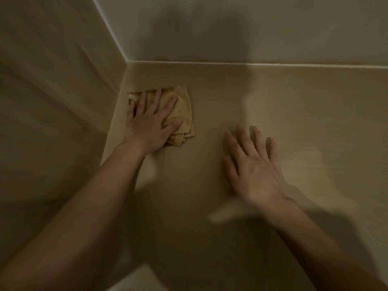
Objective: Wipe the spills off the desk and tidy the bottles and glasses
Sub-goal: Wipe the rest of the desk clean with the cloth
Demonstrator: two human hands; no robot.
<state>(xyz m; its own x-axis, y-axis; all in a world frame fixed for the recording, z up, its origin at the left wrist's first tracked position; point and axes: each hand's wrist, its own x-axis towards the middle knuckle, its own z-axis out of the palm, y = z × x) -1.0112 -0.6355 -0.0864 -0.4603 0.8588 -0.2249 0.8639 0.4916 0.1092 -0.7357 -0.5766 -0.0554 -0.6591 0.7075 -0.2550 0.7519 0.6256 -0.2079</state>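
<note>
A folded yellow cloth [183, 106] lies on the beige desk [294, 122] near its far left corner. My left hand [150, 120] presses flat on the cloth with fingers spread and straight, covering most of its left side. My right hand [252, 164] rests palm down on the bare desk surface to the right of the cloth, fingers straight and spread, a hand's width away from it. No bottles or glasses are in view. The picture is dim and somewhat blurred.
A wall panel [52, 101] rises along the desk's left edge and a pale wall [252, 28] runs along the back. The desk's front edge [130, 259] shows at the bottom left. My shadow falls across the desk's middle.
</note>
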